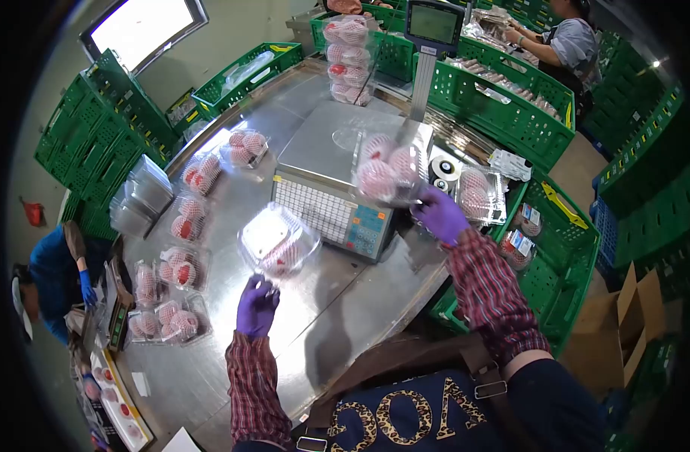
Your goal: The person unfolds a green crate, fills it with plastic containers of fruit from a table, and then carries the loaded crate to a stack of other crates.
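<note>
My left hand (257, 307), in a purple glove, has its fingers closed at the near edge of a clear plastic clamshell (278, 239). Light glares off that lid, and foam-netted reddish fruit shows inside. My right hand (441, 215), also gloved in purple, grips the lower right corner of another fruit clamshell (388, 169). This second pack overlaps the right side of the weighing scale's steel plate (326, 143). Below the plate is the scale's keypad (315, 215). Behind my right hand lies one more clear fruit pack (476, 194), beside label rolls (443, 169).
Several fruit packs (185, 269) line the steel table's left side, near stacked clear trays (143, 196). A tall stack of packs (350, 60) stands behind the scale's display (434, 22). Green crates (563, 264) flank the table. Co-workers are at far left (55, 271) and upper right (574, 49).
</note>
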The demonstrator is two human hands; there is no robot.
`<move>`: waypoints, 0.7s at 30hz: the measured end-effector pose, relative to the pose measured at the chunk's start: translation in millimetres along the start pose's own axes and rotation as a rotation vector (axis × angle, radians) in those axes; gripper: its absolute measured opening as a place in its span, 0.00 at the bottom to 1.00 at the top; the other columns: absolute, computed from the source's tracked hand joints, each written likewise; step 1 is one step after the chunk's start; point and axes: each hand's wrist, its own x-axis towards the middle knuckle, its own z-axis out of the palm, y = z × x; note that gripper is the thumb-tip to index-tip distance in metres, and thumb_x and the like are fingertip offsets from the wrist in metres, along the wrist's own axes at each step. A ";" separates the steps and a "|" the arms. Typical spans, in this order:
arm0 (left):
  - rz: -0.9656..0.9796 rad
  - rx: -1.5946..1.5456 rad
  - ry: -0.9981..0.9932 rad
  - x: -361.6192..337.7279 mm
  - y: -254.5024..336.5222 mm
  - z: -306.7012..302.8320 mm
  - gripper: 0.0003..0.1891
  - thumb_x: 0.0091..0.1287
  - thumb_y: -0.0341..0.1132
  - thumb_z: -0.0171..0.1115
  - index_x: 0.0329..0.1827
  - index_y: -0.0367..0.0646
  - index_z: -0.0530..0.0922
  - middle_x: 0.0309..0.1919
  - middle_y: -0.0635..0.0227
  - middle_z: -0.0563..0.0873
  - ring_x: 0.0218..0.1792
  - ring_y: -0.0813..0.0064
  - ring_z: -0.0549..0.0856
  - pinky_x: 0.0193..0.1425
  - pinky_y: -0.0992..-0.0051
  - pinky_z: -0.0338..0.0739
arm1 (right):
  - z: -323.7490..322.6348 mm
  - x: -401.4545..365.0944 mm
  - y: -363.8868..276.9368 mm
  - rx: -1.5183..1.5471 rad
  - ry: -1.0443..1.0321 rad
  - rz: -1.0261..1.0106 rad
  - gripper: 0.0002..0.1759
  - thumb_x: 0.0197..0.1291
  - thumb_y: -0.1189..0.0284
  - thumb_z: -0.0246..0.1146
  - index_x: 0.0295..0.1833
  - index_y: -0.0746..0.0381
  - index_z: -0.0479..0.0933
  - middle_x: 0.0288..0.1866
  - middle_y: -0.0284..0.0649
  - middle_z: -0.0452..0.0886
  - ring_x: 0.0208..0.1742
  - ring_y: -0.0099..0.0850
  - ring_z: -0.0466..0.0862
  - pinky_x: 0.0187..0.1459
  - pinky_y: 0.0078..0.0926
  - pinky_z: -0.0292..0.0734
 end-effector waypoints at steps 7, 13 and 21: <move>0.124 0.077 -0.222 111.1 -26.1 123.4 0.12 0.55 0.27 0.57 0.42 0.43 0.67 0.30 0.69 0.74 0.33 0.73 0.77 0.44 0.70 0.74 | -43.9 -107.0 -70.5 0.743 0.135 0.501 0.21 0.44 0.81 0.52 0.49 0.60 0.66 0.34 0.32 0.72 0.32 0.24 0.73 0.37 0.24 0.73; -0.466 0.176 -0.392 71.8 -80.2 129.7 0.24 0.61 0.40 0.54 0.60 0.44 0.64 0.48 0.58 0.75 0.47 0.65 0.77 0.54 0.66 0.72 | -27.2 -154.5 -105.1 0.707 -0.026 0.620 0.28 0.42 0.86 0.53 0.55 0.67 0.65 0.40 0.37 0.76 0.35 0.23 0.78 0.35 0.18 0.74; -0.358 0.043 -0.356 13.1 -114.9 77.8 0.28 0.55 0.36 0.57 0.60 0.39 0.63 0.53 0.61 0.74 0.54 0.65 0.75 0.58 0.64 0.70 | -67.7 -64.7 -11.5 -1.090 0.299 -0.152 0.25 0.45 0.58 0.65 0.49 0.56 0.73 0.45 0.39 0.77 0.52 0.37 0.69 0.53 0.39 0.61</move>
